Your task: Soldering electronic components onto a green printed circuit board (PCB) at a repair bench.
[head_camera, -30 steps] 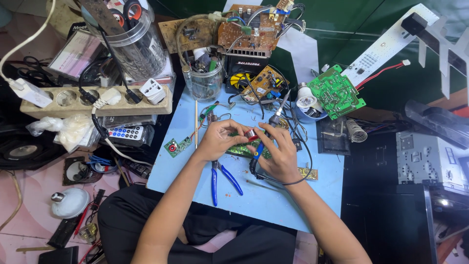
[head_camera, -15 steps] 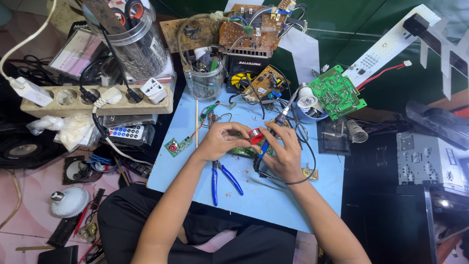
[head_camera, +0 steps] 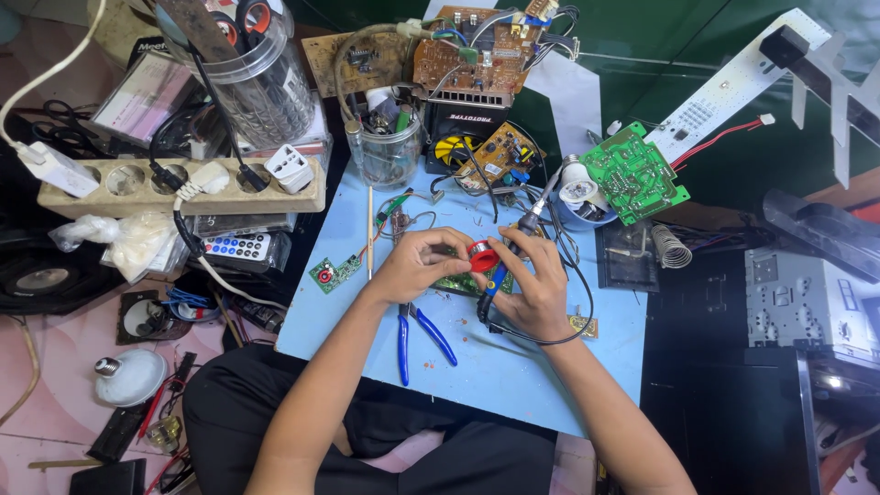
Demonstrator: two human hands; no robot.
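— While both hands meet over the blue board (head_camera: 513,367), what exactly is each one gripping?

— The left hand (head_camera: 417,266) has its fingers curled around a small red spool (head_camera: 482,257), pinching it between thumb and fingertips. The spool sits at the tips of that hand, right where the 2 hands come together.

— And the right hand?

— The right hand (head_camera: 536,289) is wrapped closed around the soldering iron (head_camera: 507,261), which has a blue and yellow handle. The iron runs on a slant through the fist: handle end low toward the person, dark shaft up and away toward the clutter at the back. Its black cord (head_camera: 568,330) loops out below the wrist.

— Where is the spool relative to the iron?

— Just beside it, on the left, touching or nearly touching the right hand's fingers. I cannot tell whether the spool meets the iron itself.

— What lies under the hands?

— A green circuit board (head_camera: 458,284), mostly hidden by the fingers; only its near edge shows.

— And close by?

— Pliers with blue handles (head_camera: 417,335) lie on the board just below the left wrist, handles spread toward the person. 1 small green board with a red part (head_camera: 332,272) rests at the left edge. A larger green circuit board (head_camera: 632,174) sits well apart at the back right, and a beige power strip (head_camera: 174,183) lies off to the left.
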